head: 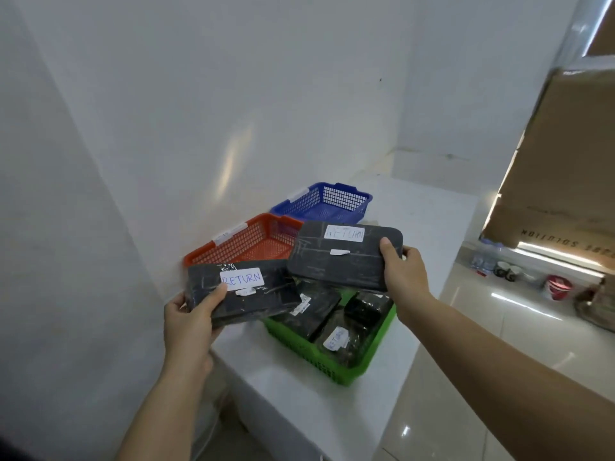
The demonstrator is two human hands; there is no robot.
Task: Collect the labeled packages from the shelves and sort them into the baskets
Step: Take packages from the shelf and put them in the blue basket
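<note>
Hiding green basket (352,367) contents: two held RETURN packages (342,257).

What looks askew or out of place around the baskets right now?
The black wrapped packages in the green plastic basket lie jumbled at mixed angles, not stacked flat. The orange basket and blue basket look empty. Nothing looks spilled or damaged.

Three baskets, one blue (327,202), one orange (248,241), one green (336,357), two hand-held black packages (243,294) (342,261), at least three packages (316,314) in the green basket
</note>
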